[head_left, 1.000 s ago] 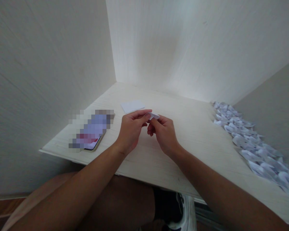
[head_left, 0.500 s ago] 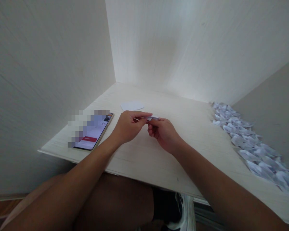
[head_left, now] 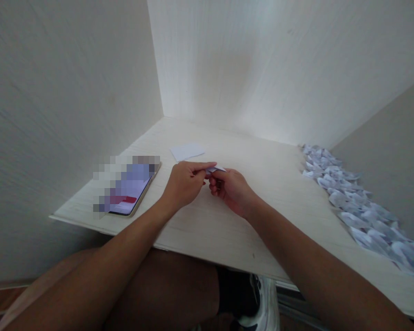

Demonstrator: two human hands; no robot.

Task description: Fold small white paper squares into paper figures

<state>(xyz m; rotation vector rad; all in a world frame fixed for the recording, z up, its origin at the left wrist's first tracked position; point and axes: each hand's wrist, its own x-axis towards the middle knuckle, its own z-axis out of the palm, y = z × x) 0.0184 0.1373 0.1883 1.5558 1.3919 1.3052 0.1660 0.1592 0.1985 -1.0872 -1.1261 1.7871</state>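
Observation:
Between my two hands, just above the middle of the table, is a small folded piece of white paper (head_left: 216, 169). My left hand (head_left: 186, 184) pinches its left end, with the index finger stretched along the top edge. My right hand (head_left: 232, 191) grips the right end between thumb and bent fingers. Fingers hide much of the paper, so its full shape does not show. Behind my left hand, flat white paper sheets (head_left: 187, 151) lie on the table.
A phone (head_left: 131, 188), partly blurred out, lies on the left of the white table (head_left: 193, 230). Along the right side runs a long heap of folded white paper pieces (head_left: 352, 197). Pale panels (head_left: 227, 69) enclose the table at the back and sides.
The left thumb has drawn back a little and the paper between my hands is tilted slightly differently. Both hands keep hold of it. The whole view has shifted slightly.

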